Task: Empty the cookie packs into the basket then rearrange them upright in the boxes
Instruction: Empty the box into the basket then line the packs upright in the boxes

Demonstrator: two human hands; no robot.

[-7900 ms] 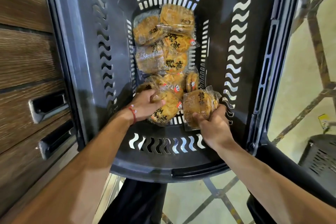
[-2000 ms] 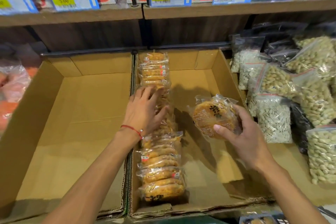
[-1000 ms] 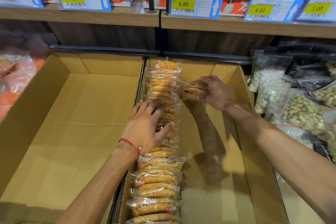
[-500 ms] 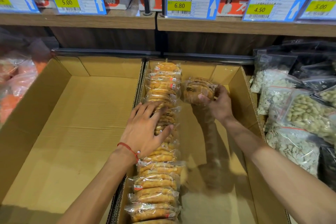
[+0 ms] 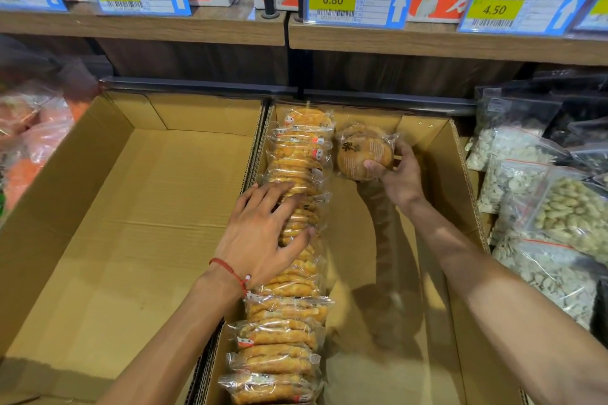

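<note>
Reaching forward, the right hand [image 5: 399, 177] pinches a cookie pack [image 5: 360, 151]; the left hand [image 5: 260, 233] lies flat on the row [image 5: 286, 332].

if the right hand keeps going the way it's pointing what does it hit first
Probably the far wall of the right box, reached by the cookie pack the right hand holds; it may brush the row of packs beside it. Depth is unclear.

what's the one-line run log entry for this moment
left hand: flat on upright cookie row | right hand: holds cookie pack at back of right box | next: likely starts second row
</note>
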